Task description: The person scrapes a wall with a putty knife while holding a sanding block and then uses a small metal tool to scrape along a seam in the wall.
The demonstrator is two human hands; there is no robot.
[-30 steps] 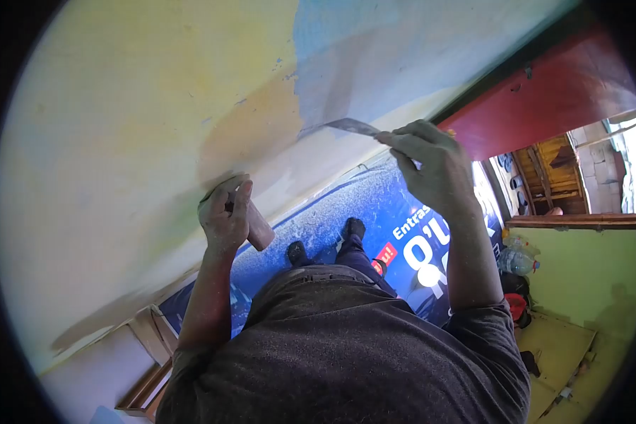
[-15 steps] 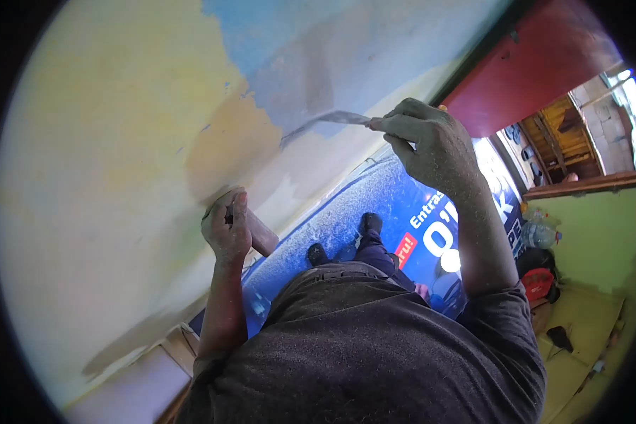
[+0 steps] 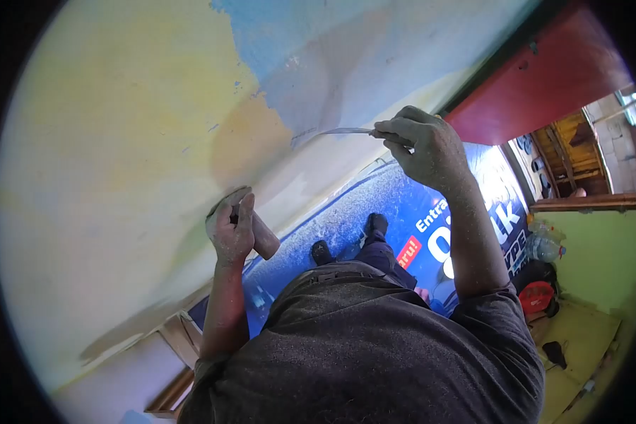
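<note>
My right hand (image 3: 425,147), dusted with pale powder, pinches a scraper (image 3: 348,131) by its handle end. Its thin metal blade points left, the tip right at the painted wall (image 3: 148,134) near the lower edge of a blue paint patch (image 3: 283,63). Lower and to the left, my left hand (image 3: 231,232) grips a brown block-like piece (image 3: 264,237), dusty and with a blunt end sticking out to the right. Its fingertips are close to the wall; the palm hides most of the piece, and I cannot tell its kind.
Below lies a blue printed banner (image 3: 346,201), strewn with white dust, with my feet on it. A red door panel (image 3: 544,78) stands at the upper right. Near the green wall (image 3: 593,247) are a clear plastic bottle (image 3: 544,247) and a red item (image 3: 536,297).
My right hand has moved slightly right and down; the blade is now more level and touches lower on the wall. My left hand keeps its grip, nearly in place. The view has shifted slightly.
</note>
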